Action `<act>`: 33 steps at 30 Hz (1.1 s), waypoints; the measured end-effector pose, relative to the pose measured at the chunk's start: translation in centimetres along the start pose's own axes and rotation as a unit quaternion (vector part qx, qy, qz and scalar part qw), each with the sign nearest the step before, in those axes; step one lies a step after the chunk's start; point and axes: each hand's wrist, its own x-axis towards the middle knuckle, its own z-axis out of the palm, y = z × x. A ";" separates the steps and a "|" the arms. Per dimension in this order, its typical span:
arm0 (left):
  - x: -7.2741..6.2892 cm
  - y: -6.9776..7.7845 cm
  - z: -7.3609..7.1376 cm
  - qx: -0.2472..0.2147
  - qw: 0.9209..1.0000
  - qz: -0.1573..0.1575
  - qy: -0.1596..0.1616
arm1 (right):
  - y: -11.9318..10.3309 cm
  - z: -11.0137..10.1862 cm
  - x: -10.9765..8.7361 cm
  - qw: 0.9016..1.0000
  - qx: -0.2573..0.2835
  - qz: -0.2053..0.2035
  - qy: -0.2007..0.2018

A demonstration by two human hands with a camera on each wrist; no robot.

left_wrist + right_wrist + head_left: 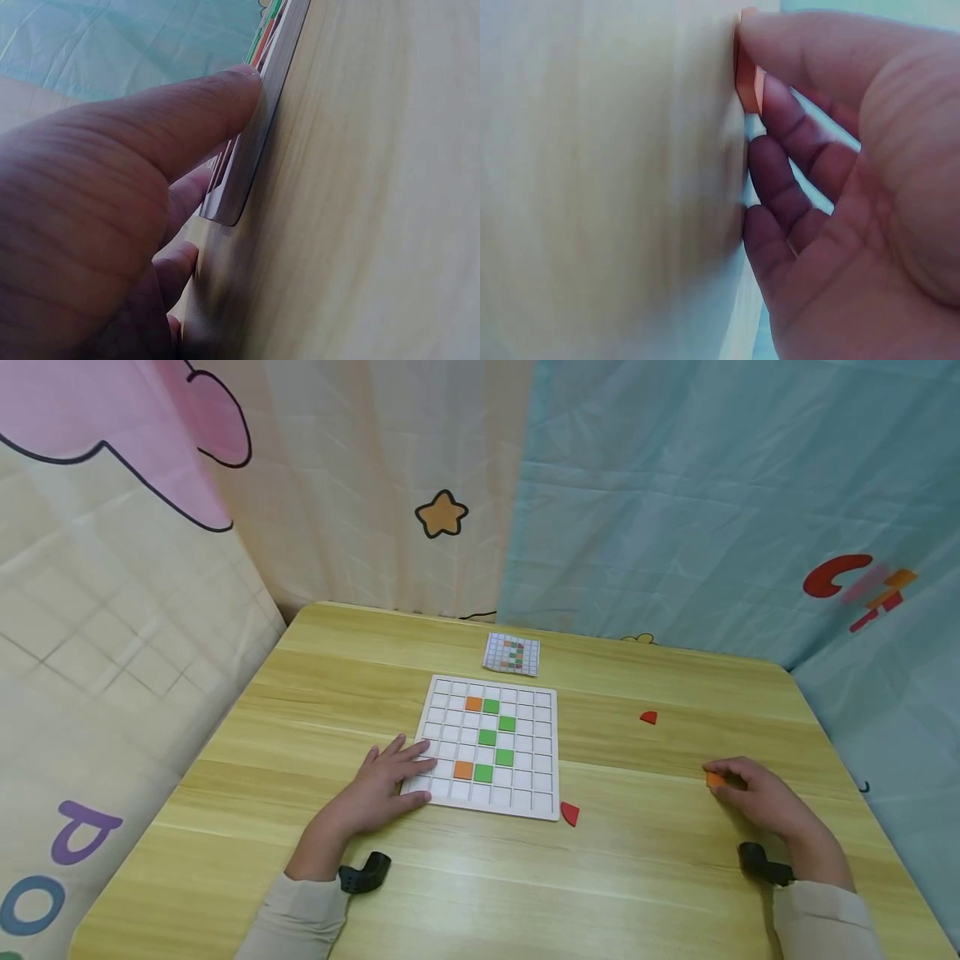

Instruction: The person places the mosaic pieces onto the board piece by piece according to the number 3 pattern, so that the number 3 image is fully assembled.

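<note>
The right hand [761, 797] pinches an orange tile [716, 779] between thumb and fingers; these cover part of the tile, and its contact with the table [637, 893] cannot be determined. The left hand [378, 787], well apart, rests with fingers extended on the grid board [536, 781], hiding part of its left edge. Beyond both hands, the printed card [512, 654] shows detail too small to read fully.

My left hand [377, 789] lay on the left edge of the white square grid board [538, 760]. Beyond the board was a white printed card [498, 647]; rightward, two red quarter-round pieces [571, 813]; farthest right, an orange tile [715, 780] in my right hand [771, 800].
</note>
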 end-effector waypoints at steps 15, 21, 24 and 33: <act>0.0 0.1 0.0 -0.004 1.000 -0.005 -0.002 | 0.1 0.1 0.0 1.000 0.006 -0.025 0.018; 0.0 0.2 -0.1 -0.001 1.000 -0.003 -0.002 | 0.1 0.3 -0.1 1.000 0.008 -0.017 0.019; 0.0 0.1 0.0 0.002 1.000 -0.002 -0.001 | 0.2 0.3 -0.1 1.000 0.009 -0.014 0.021; 0.1 0.0 0.0 -0.003 1.000 -0.004 -0.003 | 0.3 0.5 -0.1 1.000 0.014 -0.014 0.025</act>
